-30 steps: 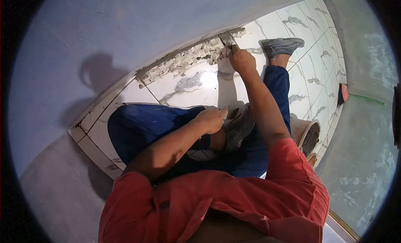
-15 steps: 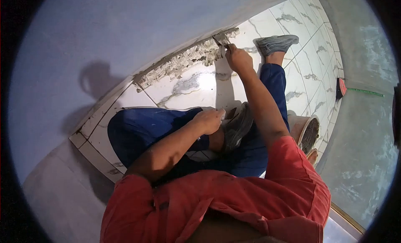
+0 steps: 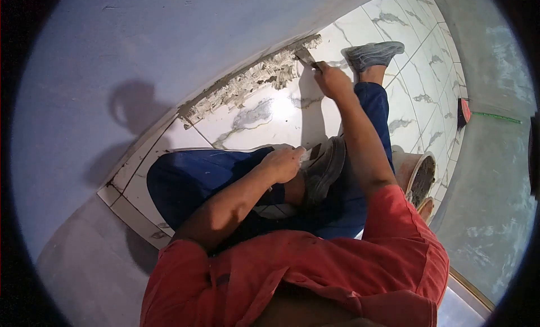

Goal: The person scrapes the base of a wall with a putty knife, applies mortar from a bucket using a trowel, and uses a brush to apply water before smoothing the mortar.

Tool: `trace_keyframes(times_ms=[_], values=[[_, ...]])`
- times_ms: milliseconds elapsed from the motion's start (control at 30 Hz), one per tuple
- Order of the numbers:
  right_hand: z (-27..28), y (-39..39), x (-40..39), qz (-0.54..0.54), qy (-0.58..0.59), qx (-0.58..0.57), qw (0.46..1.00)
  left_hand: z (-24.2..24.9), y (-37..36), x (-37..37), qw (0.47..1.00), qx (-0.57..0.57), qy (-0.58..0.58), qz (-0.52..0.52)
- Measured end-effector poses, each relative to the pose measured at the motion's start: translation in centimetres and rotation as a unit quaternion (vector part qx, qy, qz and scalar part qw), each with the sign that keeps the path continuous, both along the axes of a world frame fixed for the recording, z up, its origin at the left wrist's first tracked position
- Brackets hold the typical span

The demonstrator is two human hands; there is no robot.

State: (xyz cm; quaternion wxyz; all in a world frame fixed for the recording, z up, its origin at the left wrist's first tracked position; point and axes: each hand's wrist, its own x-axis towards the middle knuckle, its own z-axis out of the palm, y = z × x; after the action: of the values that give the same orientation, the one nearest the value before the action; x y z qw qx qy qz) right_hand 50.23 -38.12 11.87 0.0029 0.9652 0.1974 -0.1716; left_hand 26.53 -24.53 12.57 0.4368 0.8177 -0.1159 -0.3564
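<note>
My right hand (image 3: pixel 334 79) grips a small trowel (image 3: pixel 306 57) whose blade rests on the right end of a strip of grey mortar (image 3: pixel 244 82). The mortar lies along the foot of the wall (image 3: pixel 140 40), beside white marble-look floor tiles (image 3: pixel 270 116). My left hand (image 3: pixel 284 162) rests closed on my bent left knee, next to my grey shoe (image 3: pixel 323 169); something small and pale may sit under its fingers. I sit on the tiles in blue trousers and a red shirt. My other foot in a grey shoe (image 3: pixel 374 54) stretches out near the wall.
A bucket (image 3: pixel 417 178) with dark mortar inside stands at my right side on the tiles. Farther right, a red-handled tool (image 3: pixel 463 112) with a green cord lies at the tile edge, where bare grey concrete floor (image 3: pixel 489 175) begins.
My right hand has drawn the trowel slightly back and right from the mortar strip's end. The left hand has stayed on the knee.
</note>
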Motion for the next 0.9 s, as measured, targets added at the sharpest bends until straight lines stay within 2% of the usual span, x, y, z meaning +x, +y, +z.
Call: trace_keyframes(times_ms=[67, 133, 300, 367, 500, 600, 800, 900], values=[[0.9, -0.6, 0.7, 0.011, -0.014, 0.042, 0.999, -0.5, -0.3, -0.2, 1.0, 0.008, 0.02, -0.012], [1.3, -0.1, 1.3, -0.001, -0.036, 0.027, 0.999, -2.0, -0.9, -0.9, 0.999, -0.021, -0.024, 0.002], [-0.8, -0.2, 1.9, 0.007, -0.037, 0.006, 0.999, -1.0, -0.2, -0.4, 1.0, -0.018, -0.008, 0.008], [0.2, -1.1, 2.0, 0.016, -0.012, -0.009, 1.0, -0.7, -0.2, -0.2, 1.0, -0.017, -0.001, 0.002], [1.4, -1.4, 3.9, 0.005, -0.035, 0.022, 0.999, -1.2, -0.4, -0.6, 1.0, -0.017, 0.003, 0.007], [-0.5, -0.9, 4.7, 0.006, -0.048, -0.008, 0.999, -0.8, -0.4, -0.3, 1.0, -0.022, 0.012, 0.007], [0.8, -2.5, 4.7, 0.04, -0.009, -0.01, 0.999, -0.7, -0.3, -0.2, 0.999, -0.023, 0.03, 0.006], [2.3, -1.5, 5.4, 0.011, -0.051, 0.023, 0.998, -0.1, -0.4, -0.2, 0.999, -0.017, 0.041, -0.005]])
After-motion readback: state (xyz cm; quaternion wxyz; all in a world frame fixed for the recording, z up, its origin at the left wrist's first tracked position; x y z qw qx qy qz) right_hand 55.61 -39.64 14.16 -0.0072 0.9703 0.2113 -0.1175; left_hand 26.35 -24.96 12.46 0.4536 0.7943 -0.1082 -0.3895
